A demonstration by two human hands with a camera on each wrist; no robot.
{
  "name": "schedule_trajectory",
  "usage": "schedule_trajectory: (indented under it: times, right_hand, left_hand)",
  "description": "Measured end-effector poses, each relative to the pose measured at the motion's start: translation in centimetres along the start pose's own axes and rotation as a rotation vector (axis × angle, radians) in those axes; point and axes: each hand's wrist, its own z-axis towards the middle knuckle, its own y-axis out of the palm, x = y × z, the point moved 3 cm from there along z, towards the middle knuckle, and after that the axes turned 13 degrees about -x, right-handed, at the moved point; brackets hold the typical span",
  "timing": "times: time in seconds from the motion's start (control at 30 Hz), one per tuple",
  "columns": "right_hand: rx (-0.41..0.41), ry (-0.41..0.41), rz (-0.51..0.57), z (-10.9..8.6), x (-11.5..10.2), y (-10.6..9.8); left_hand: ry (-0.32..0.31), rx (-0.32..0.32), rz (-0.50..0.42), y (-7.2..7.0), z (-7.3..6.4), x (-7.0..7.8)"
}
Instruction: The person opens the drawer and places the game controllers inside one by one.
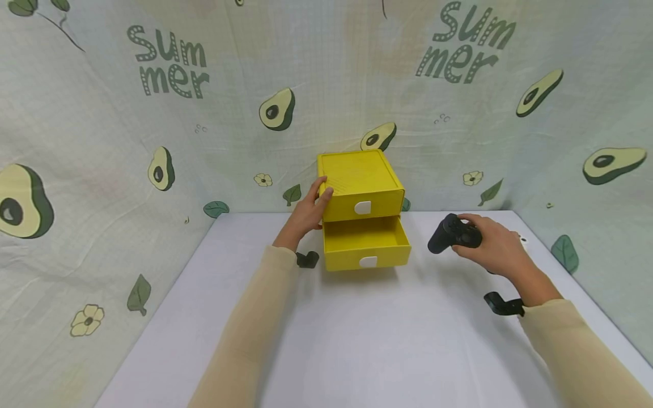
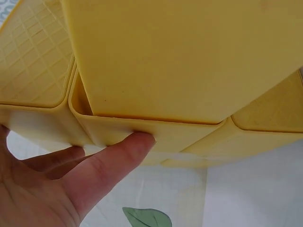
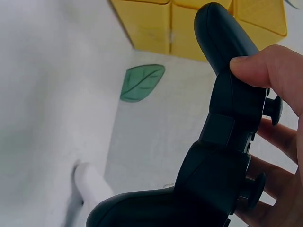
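A yellow two-drawer box (image 1: 361, 173) stands toward the back of the table, its lower drawer (image 1: 366, 258) pulled out with no contents visible inside. The upper drawer is closed; each front has a white tab. My left hand (image 1: 306, 214) rests against the box's left side near the top edge. In the left wrist view its thumb (image 2: 113, 165) lies straight along the yellow wall, fingers extended beyond it. To the right of the box, my right hand (image 1: 492, 243) holds a black game controller (image 1: 451, 233) above the table, thumb on one grip, as the right wrist view shows.
The white table (image 1: 377, 340) meets a hanging cloth (image 1: 326, 73) printed with avocados and leaves at the back and sides. A small white object with dark marks (image 1: 522, 239) sits behind my right hand, mostly hidden. Black camera mounts (image 1: 502, 305) stick out at both wrists.
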Motion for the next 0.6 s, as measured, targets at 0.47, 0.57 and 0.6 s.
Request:
schedule_trajectory:
  times: [0.47,0.57,0.6]
  right_hand:
    - [0.074,-0.051,0.046,0.5,-3.5,-2.1]
    - [0.078,-0.066,0.053,0.5,-4.4,-2.4]
    - [0.08,-0.072,0.055,0.6,-4.7,-2.5]
  left_hand:
    - [-0.021,-0.005,-0.031,0.1,0.1,0.0]
    - [-0.025,-0.009,-0.045,0.1,0.0,0.0]
    - [-0.026,-0.011,-0.053,0.1,0.0,0.0]
